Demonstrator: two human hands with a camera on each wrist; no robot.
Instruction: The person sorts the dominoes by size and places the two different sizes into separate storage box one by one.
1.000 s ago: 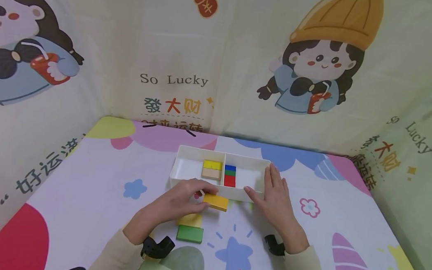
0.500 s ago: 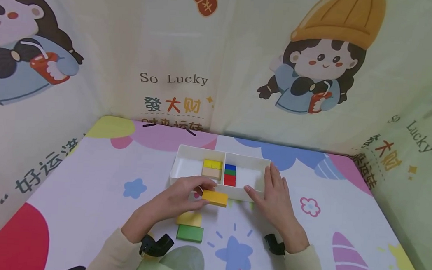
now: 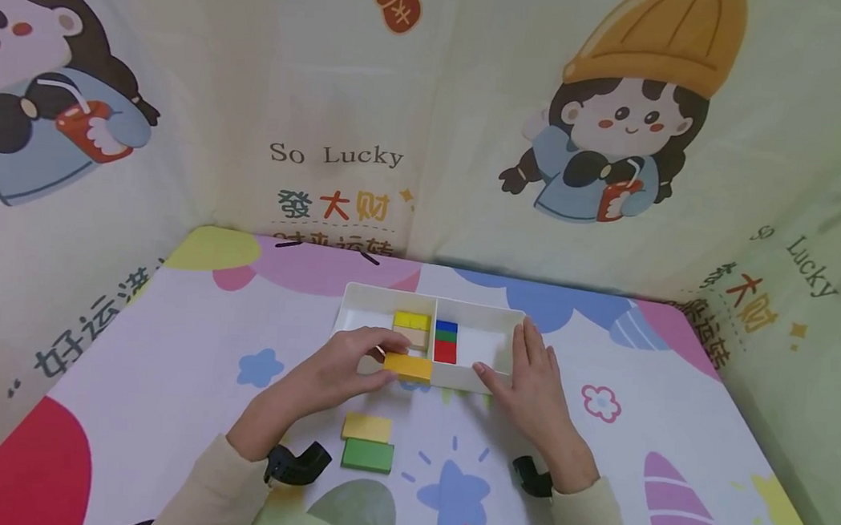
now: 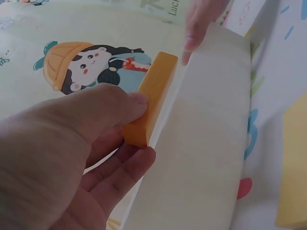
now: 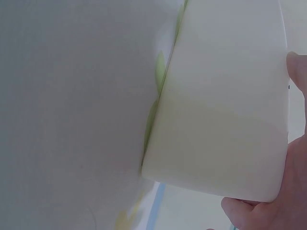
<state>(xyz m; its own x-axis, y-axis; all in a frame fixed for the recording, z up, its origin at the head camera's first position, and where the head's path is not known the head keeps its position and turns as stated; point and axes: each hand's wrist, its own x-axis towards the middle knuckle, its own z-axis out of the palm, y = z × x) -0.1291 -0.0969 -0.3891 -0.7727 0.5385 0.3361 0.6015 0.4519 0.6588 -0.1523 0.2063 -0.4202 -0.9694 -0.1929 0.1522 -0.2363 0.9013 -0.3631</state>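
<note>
"So Lucky" is printed in dark letters on the cream cloth backdrop [image 3: 464, 137], with 發大财 below it in coloured characters; the line beneath is cut across by the far edge of the patterned desk [image 3: 189, 385]. "So Lucky" is repeated at a slant on the right side, while 好运 can be read on the left — the characters after it are hard to make out.

The orange-yellow rectangular block [image 3: 408, 367] is pinched at its left end between the thumb and fingers of the left hand [image 3: 345, 366]. It is held at the near wall of the white two-compartment box [image 3: 467, 379], its long axis running left to right, roughly parallel to that wall, its free end pointed toward the right hand [image 3: 534, 382]. Whether the rim is touched cannot be told. The right hand's fingers are laid straight along the box's right end, the thumb at the near wall.

The beige block [image 3: 419, 338] is partly covered by the left hand; beside the divider, blue [image 3: 447, 327], green [image 3: 446, 336] and red pieces [image 3: 445, 351] are lined up. In the left wrist view, the pale yellow block [image 4: 295, 163] is cut off by the frame.
</note>
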